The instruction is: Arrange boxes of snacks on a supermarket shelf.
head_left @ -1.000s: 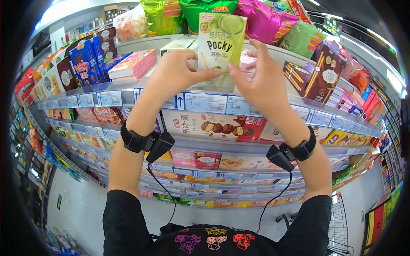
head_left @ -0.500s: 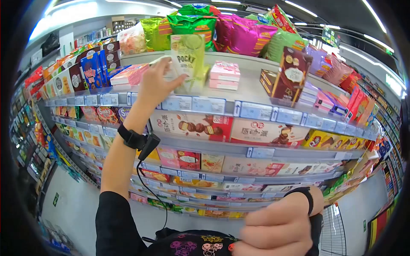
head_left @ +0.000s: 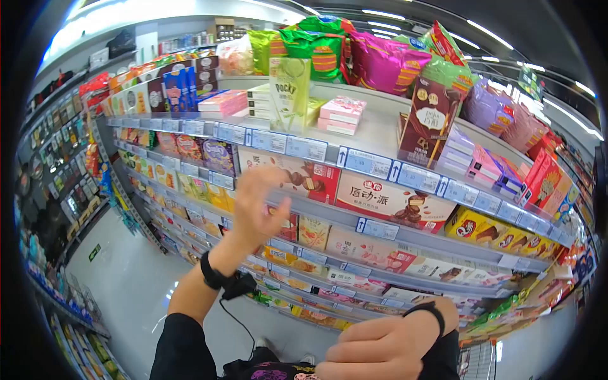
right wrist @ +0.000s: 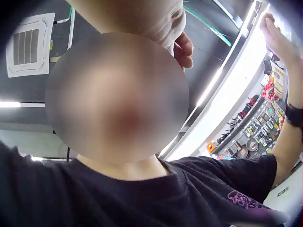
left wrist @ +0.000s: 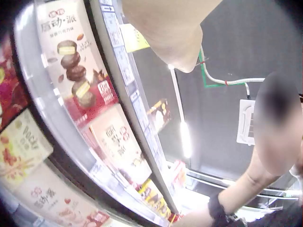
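Note:
My left hand [head_left: 258,206] is in mid-air in front of the upper shelves, slightly blurred, with its fingers apart and nothing in them. It also shows raised at the right of the right wrist view, as a hand [right wrist: 279,40] above a black wrist strap. On the top shelf, above and to the right of it, a light green Pocky box [head_left: 290,95] stands upright. White-and-green boxes [head_left: 258,104] lie stacked just left of it. Low before my body, my right hand [head_left: 377,348] has loosely bent fingers, and no object shows in it.
Pink boxes [head_left: 342,114] and an upright brown Pejoy box [head_left: 427,120] share the top shelf [head_left: 373,134]. Puffy snack bags [head_left: 386,60] stand behind. Price tags [head_left: 364,163] line the shelf edge, above boxes of chocolate pies [head_left: 392,201]. Part of a wire cart [head_left: 478,361] shows at lower right.
Both hands were at the Pocky box; my right hand dropped to my body first. Then my left hand let go and came down, leaving the box upright on the shelf. The view turned somewhat.

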`<action>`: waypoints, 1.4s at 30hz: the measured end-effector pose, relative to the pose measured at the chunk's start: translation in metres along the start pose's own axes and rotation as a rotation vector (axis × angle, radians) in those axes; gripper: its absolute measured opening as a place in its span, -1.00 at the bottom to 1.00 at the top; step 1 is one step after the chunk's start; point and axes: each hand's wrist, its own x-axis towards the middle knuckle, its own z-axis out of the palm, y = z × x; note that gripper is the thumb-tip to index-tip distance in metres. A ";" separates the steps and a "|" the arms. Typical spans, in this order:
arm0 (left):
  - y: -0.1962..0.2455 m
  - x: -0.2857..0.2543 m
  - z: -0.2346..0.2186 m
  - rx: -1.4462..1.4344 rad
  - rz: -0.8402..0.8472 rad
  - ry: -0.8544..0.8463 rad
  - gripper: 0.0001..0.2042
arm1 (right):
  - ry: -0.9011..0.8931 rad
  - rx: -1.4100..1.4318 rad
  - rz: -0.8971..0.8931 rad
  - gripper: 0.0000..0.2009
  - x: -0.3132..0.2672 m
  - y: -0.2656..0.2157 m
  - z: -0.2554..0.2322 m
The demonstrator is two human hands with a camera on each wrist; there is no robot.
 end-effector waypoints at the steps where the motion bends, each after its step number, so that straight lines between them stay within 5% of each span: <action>1: 0.016 -0.003 -0.003 -0.057 0.049 -0.041 -0.74 | 0.012 0.015 0.021 -0.83 0.000 -0.005 -0.002; 5: 0.111 0.016 -0.063 -0.302 0.144 -0.206 -0.76 | 0.071 0.060 0.054 -0.83 0.007 -0.026 -0.010; 6: 0.147 0.007 -0.077 -0.363 0.062 -0.107 -0.74 | 0.067 0.084 0.069 -0.82 0.012 -0.035 -0.011; 10: 0.180 0.023 -0.117 -1.250 0.473 -0.125 -0.90 | -0.046 0.301 0.091 -0.84 0.025 -0.070 -0.004; 14: 0.231 0.019 -0.147 -1.462 0.327 -0.066 -0.94 | -0.247 0.516 0.195 -0.88 0.032 -0.105 -0.005; 17: 0.265 0.005 -0.189 -1.473 0.082 -0.063 -0.93 | -0.044 0.400 0.207 -0.87 0.061 -0.140 0.034; 19: 0.281 -0.004 -0.214 -1.497 -0.044 -0.113 -0.93 | -0.084 0.373 0.171 -0.88 0.071 -0.151 0.041; 22: 0.296 -0.017 -0.232 -1.547 -0.007 -0.117 -0.94 | -0.023 0.327 0.112 -0.87 0.074 -0.174 0.063; 24: 0.311 -0.025 -0.232 -1.544 0.094 0.090 -0.94 | 0.004 0.285 0.115 -0.88 0.077 -0.192 0.071; 26: 0.327 -0.016 -0.195 -1.460 0.412 0.564 -0.95 | 0.070 0.217 0.125 -0.91 0.081 -0.210 0.080; 28: 0.337 -0.023 -0.207 -1.498 0.376 0.585 -0.94 | 0.151 0.175 0.137 -0.93 0.084 -0.228 0.091; 29: 0.340 -0.038 -0.249 -1.608 0.128 0.299 -0.93 | 0.165 0.174 0.150 -0.94 0.087 -0.235 0.094; 31: 0.347 -0.048 -0.272 -1.689 -0.073 0.039 -0.91 | 0.102 0.236 0.211 -0.94 0.094 -0.245 0.092; 34: 0.354 -0.049 -0.263 -1.656 -0.018 0.078 -0.88 | 0.037 0.294 0.293 -0.91 0.101 -0.259 0.089; 37: 0.370 -0.050 -0.269 -1.634 -0.172 0.015 -0.88 | -0.060 0.368 0.272 -0.86 0.089 -0.263 0.079; 40: 0.376 -0.058 -0.238 -1.626 -0.022 -0.025 -0.90 | -0.268 0.364 0.424 -0.90 0.068 -0.287 0.053; 42: 0.365 -0.059 -0.210 -1.609 0.171 -0.348 -0.83 | -0.420 0.322 0.610 -0.88 0.038 -0.308 0.030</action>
